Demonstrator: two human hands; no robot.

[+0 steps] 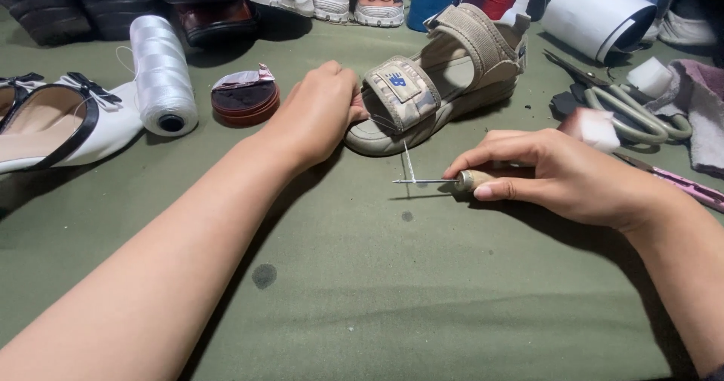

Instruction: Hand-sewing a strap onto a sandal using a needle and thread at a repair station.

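Green cloth bench (362,298) underneath — left hand (317,113) clamped on sandal (437,79) toe; right hand (558,174) pinching awl (445,180), tip leftward, just below the sole.

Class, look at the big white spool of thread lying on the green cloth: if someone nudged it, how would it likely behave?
The spool of thread lies on its side, so a sideways push would probably roll it across the green cloth. Its tightly wound bulk suggests some weight. A loose thread end may trail.
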